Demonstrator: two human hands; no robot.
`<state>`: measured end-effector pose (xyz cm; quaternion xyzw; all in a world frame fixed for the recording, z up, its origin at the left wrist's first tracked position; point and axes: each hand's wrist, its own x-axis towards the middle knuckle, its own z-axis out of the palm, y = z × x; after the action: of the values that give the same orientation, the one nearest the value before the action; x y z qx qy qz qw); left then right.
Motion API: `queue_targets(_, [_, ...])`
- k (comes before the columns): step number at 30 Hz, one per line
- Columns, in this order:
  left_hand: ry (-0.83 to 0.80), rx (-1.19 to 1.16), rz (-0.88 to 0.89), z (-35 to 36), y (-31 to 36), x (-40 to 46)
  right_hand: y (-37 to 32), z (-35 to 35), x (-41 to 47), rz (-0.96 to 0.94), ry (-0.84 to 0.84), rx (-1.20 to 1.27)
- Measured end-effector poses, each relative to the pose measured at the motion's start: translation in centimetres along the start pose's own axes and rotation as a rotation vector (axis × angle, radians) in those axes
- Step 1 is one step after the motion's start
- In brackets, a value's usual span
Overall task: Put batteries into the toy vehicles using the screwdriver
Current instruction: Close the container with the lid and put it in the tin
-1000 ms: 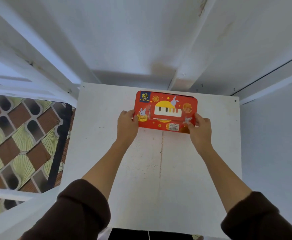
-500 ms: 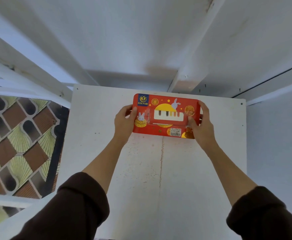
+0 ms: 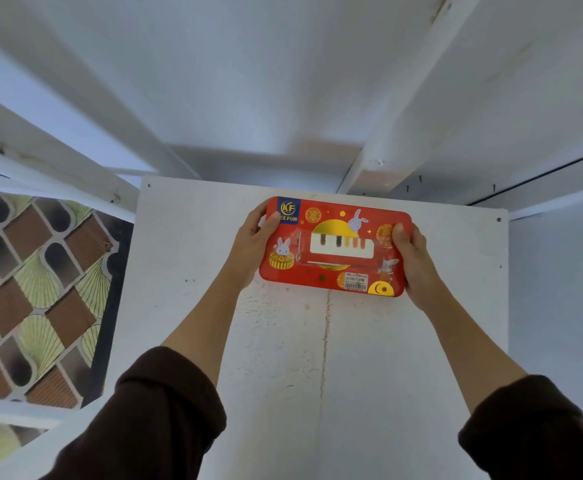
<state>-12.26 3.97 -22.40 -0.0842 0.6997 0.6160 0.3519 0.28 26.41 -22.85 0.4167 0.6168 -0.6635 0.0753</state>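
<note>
Both hands grip a glossy red rounded box (image 3: 335,247): left hand (image 3: 252,245) curled round one end, right hand (image 3: 413,261) round the other, above a rough white table (image 3: 317,358).

In front of you is a white table (image 3: 317,375) with a rough, speckled top and a thin rust-coloured seam running down its middle. A red box (image 3: 335,245) sits near its far edge, gripped at both ends.

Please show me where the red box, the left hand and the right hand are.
red box (image 3: 335,268): head view, lower part of its printed front.
left hand (image 3: 248,244): head view, back of the hand.
right hand (image 3: 418,261): head view, back of the hand.
</note>
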Motion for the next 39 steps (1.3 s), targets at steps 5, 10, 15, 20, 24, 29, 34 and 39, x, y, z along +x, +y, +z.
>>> queue_targets(5, [0.056, 0.075, 0.06, 0.1, -0.4, 0.2, 0.1, 0.7, -0.2, -0.107, 0.082, 0.021])
queue_targets(10, [0.112, 0.098, 0.088, 0.5, -0.8, 0.3, 0.0, 1.2, -0.2, -0.11, 0.127, 0.019])
queue_targets(15, [0.136, 0.069, 0.084, 1.0, -0.6, 0.0, -0.1, 1.3, -0.3, -0.119, 0.152, -0.022])
queue_targets(20, [0.177, 0.031, 0.073, 1.3, -1.5, -0.8, -0.1, 1.0, -0.5, -0.139, 0.162, -0.036])
queue_targets(24, [0.178, 0.04, 0.066, 1.2, -1.9, -1.0, 0.3, 1.2, -1.0, -0.138, 0.178, -0.023])
queue_targets(29, [0.174, 0.052, 0.064, 1.1, -2.0, -1.0, 0.5, 1.2, -1.1, -0.129, 0.17, -0.01])
queue_targets(34, [0.161, 0.075, 0.057, 0.9, -1.8, -1.0, 0.3, 1.1, -1.3, -0.115, 0.165, -0.02])
queue_targets(39, [0.103, 0.12, 0.025, 0.6, -0.5, -1.6, -0.5, 1.3, -1.6, -0.092, 0.206, -0.158])
